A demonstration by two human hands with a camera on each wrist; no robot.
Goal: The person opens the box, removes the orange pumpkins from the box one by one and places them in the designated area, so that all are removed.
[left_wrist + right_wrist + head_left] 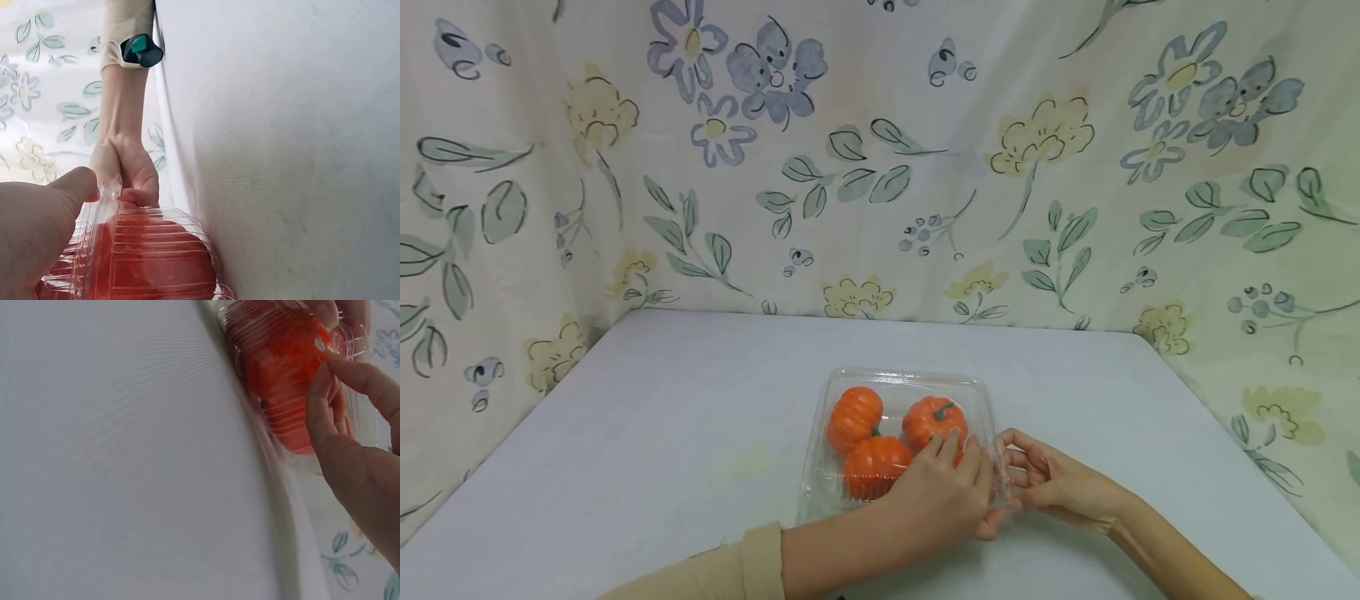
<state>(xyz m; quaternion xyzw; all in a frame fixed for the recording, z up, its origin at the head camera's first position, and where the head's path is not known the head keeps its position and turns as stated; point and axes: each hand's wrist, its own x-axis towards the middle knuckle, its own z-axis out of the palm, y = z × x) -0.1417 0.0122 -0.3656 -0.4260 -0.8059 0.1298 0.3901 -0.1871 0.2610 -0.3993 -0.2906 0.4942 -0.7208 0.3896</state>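
A clear plastic clamshell container point(816, 467) with its lid down sits on the white table. Through the lid show small orange pumpkins, one at the back left point(855, 419), one in front point(877, 467) and one at the right point(934, 419). My left hand point(943, 487) lies over the right front of the lid, fingers resting on top and thumb point(78, 182) pressing near the rim. At the right-hand edge my right hand point(1060, 483) pinches the container's rim between thumb and index finger, as the right wrist view shows. The left hand covers part of the contents.
The white table point(662, 450) stretches out on both sides of the container. A flowered curtain point(880, 233) hangs behind it and along its sides. A dark device point(144, 51) is attached at the right sleeve.
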